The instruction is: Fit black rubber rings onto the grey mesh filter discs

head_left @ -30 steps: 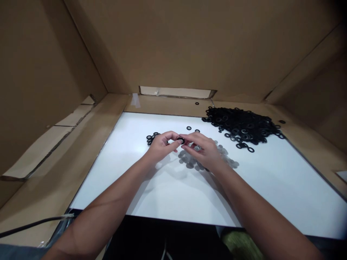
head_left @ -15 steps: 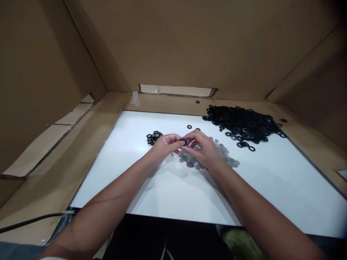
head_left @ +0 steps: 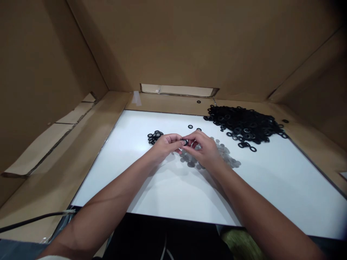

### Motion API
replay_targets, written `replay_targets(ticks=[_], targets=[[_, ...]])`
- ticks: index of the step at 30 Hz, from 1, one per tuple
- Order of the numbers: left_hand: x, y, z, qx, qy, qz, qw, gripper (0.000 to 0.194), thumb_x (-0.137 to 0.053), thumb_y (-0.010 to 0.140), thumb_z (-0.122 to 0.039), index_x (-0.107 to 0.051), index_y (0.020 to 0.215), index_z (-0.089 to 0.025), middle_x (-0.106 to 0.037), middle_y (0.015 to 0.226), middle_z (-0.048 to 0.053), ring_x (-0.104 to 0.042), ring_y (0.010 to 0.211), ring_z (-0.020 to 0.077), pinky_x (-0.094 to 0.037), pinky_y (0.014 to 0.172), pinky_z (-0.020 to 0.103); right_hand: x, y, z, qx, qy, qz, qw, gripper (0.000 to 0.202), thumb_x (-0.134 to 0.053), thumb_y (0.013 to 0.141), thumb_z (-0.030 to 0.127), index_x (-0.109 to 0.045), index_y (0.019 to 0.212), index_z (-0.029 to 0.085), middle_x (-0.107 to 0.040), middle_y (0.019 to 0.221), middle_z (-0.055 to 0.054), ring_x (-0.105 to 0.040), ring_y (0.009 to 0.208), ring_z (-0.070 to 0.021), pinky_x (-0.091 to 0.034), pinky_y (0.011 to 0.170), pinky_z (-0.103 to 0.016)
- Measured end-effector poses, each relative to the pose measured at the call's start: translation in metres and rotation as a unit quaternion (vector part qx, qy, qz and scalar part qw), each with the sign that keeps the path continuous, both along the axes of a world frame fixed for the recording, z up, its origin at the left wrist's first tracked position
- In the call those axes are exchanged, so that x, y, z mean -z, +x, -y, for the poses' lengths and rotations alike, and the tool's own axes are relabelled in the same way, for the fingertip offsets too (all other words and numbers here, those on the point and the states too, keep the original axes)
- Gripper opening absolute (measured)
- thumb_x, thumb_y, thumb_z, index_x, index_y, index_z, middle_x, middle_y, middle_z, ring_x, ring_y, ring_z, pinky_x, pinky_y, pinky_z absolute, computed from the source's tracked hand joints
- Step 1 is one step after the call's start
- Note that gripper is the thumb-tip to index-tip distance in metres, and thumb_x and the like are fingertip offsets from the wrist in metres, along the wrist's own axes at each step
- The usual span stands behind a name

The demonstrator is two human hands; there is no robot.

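Between the fingertips of both hands is a small black rubber ring (head_left: 185,142), held above the white board (head_left: 162,195). My left hand (head_left: 168,145) pinches it from the left, thumb on top. From the right, the thumb and fingers of my right hand (head_left: 202,146) close on its edge. Whether a disc sits inside the ring is hard to make out. Under and beside my right hand lies a spread of thin grey mesh-like discs (head_left: 227,157), partly hidden by it. Just left of my left hand is a small cluster of black rings with grey centres (head_left: 155,137).
A large heap of black rings (head_left: 244,124) lies at the back right, a few strays at its front. Two single rings (head_left: 190,126) lie behind my hands. Cardboard walls (head_left: 173,43) enclose the board at the back and sides. A black cable (head_left: 35,218) enters at lower left.
The camera view has shifted very slightly. Both hands stay in place on the ring, which has turned a little between the fingertips.
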State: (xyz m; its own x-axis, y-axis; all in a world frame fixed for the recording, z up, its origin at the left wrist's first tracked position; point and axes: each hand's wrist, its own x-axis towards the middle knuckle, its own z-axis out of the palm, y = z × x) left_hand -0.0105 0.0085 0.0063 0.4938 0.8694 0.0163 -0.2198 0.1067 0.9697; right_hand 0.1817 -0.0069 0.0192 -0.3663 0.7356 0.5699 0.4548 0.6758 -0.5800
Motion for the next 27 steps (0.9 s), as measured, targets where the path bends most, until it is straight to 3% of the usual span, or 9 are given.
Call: replay_targets(ticks=[11,18,22,25,27], targets=[[0.0021,-0.0018,-0.0022,-0.007,-0.015,-0.007,1.0,0.018,-0.072,0.084,-0.033,-0.069,0.085,-0.016,-0.064,0.083,0.002,-0.06,0.072,0.0102,-0.049,0.069,0.024,-0.0013,0.0046,-0.001,-0.045,-0.015,0.009,0.999,0.022,-0.065,0.094,0.027,-0.065,0.116,0.027,-0.064,0.104,-0.005,-0.064,0.078,-0.0148,-0.056,0.065,-0.029],[0.0038,0.0002,-0.0004,-0.002,-0.024,-0.019,1.0,0.021,-0.072,0.084,-0.034,-0.065,0.082,-0.014,-0.062,0.08,0.001,-0.058,0.068,0.0094,-0.046,0.068,0.024,0.0048,0.0009,-0.004,-0.014,-0.029,0.001,0.999,0.019,-0.072,0.088,0.026,-0.062,0.104,0.026,-0.061,0.094,-0.002,-0.062,0.074,-0.0155,-0.056,0.062,-0.03],[0.0015,0.0006,0.0008,0.005,-0.041,-0.009,0.999,0.022,-0.072,0.084,-0.035,-0.062,0.081,-0.015,-0.059,0.072,0.0,-0.056,0.063,0.0093,-0.046,0.066,0.025,0.005,0.0003,-0.0045,-0.017,-0.043,-0.002,0.999,0.032,-0.077,0.081,0.025,-0.059,0.108,0.027,-0.059,0.095,-0.002,-0.061,0.076,-0.0163,-0.056,0.06,-0.03],[-0.0025,0.0,0.0002,-0.006,-0.043,-0.004,0.999,0.022,-0.073,0.081,-0.034,-0.062,0.081,-0.015,-0.062,0.077,0.001,-0.057,0.065,0.0095,-0.046,0.065,0.025,0.0021,0.0015,-0.0031,-0.05,-0.047,-0.001,0.998,0.037,-0.07,0.088,0.025,-0.059,0.122,0.03,-0.059,0.107,-0.004,-0.063,0.084,-0.0171,-0.058,0.065,-0.031],[-0.0038,-0.0004,-0.0003,-0.013,-0.037,-0.011,0.999,0.022,-0.073,0.08,-0.034,-0.065,0.084,-0.014,-0.065,0.087,0.003,-0.058,0.069,0.0097,-0.046,0.066,0.024,0.0019,0.0005,-0.0024,-0.054,-0.04,-0.003,0.998,0.029,-0.065,0.092,0.024,-0.061,0.12,0.03,-0.059,0.11,-0.005,-0.063,0.085,-0.0164,-0.058,0.066,-0.031]])
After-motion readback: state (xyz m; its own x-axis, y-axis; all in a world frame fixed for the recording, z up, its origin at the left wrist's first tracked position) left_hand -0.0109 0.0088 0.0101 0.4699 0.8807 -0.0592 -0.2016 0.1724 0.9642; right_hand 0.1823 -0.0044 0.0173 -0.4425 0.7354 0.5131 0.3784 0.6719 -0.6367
